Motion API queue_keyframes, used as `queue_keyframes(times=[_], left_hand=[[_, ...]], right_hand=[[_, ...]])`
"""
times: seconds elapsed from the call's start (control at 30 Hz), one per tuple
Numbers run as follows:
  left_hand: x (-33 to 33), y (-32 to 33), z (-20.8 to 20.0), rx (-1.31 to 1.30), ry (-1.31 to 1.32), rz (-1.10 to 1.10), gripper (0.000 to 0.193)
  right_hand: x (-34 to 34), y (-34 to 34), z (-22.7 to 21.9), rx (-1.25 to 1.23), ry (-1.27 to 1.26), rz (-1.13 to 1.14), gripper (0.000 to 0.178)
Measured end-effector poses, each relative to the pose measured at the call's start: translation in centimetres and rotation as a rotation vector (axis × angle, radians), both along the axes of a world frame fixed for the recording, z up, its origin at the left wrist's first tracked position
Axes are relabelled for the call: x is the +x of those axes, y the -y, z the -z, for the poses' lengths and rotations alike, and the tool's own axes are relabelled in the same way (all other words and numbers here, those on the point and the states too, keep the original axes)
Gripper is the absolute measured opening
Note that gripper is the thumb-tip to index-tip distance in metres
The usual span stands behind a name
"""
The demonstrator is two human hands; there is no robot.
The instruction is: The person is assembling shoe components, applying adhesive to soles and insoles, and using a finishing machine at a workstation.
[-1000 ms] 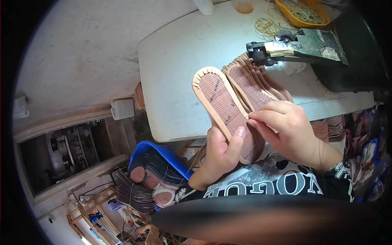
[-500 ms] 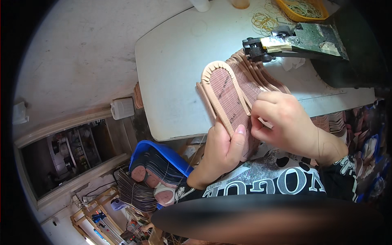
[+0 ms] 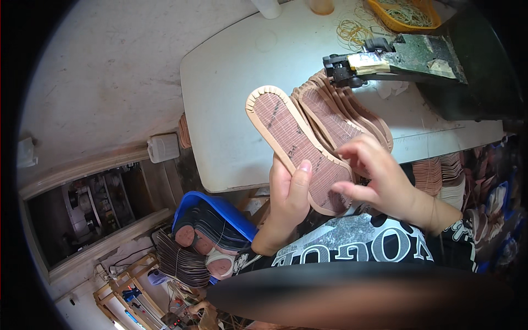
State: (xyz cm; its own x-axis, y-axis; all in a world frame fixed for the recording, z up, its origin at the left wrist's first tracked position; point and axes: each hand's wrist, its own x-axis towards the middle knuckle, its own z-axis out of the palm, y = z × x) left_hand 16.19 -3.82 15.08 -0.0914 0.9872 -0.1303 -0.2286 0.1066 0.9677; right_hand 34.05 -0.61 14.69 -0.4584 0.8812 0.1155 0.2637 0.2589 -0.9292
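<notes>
A brown, striped insole (image 3: 286, 129) with a beige folded edging, pleated round its far end, is held tilted over the table's near edge. My left hand (image 3: 290, 190) grips it by the left side, thumb lying on the upper face. Beside its near right part, my right hand (image 3: 379, 179) is open, thumb and fingers apart; whether a fingertip touches the edging I cannot tell. Behind it, several similar insoles (image 3: 330, 113) lie in an overlapping row on the table, partly under the sewing machine's dark arm (image 3: 396, 60).
A white worktable (image 3: 231, 110) carries the machine, a yellow basket (image 3: 407, 22) of thin bands and a loose coil of bands (image 3: 352, 34). At lower left a blue bin (image 3: 212, 201) holds dark soles. Bundled stacks (image 3: 429, 179) hang or stand at the right.
The insole has turned, its far end swinging left, and more of its near end shows. My right hand has opened from a pinch at its edge and moved slightly down and right.
</notes>
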Motion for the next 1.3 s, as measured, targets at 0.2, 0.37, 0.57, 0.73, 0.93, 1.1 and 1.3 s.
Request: queue_keyframes(times=[0.2,0.37,0.57,0.73,0.93,1.1,1.3], left_hand=[[-0.8,0.0,0.4,-0.081,0.202,-0.057,0.046],[-1.9,-2.6,2.4,-0.056,0.172,-0.042,0.038],[-0.6,-9.6,2.7,0.018,-0.07,-0.034,0.022],[1.9,-14.2,3.4,0.216,-0.297,-0.022,0.025],[3.5,-16.3,3.6,0.247,-0.483,-0.022,0.027],[4.1,-18.0,2.3,0.225,-0.655,-0.045,0.03],[0.5,-19.8,2.9,-0.05,-0.407,0.079,0.03]], right_hand=[[0.5,1.2,0.5,-0.529,-0.113,-0.23,0.039],[1.3,1.5,1.3,-0.444,-0.16,-0.184,0.029],[2.2,1.4,0.8,-0.657,-0.345,-0.06,0.025],[2.8,0.9,0.7,-0.617,-0.447,0.099,0.025],[3.7,0.4,0.6,-0.691,-0.525,0.275,0.027],[3.9,-1.5,0.3,-0.612,-0.454,0.308,0.028],[1.5,-4.5,0.3,-0.658,-0.612,0.2,0.025]])
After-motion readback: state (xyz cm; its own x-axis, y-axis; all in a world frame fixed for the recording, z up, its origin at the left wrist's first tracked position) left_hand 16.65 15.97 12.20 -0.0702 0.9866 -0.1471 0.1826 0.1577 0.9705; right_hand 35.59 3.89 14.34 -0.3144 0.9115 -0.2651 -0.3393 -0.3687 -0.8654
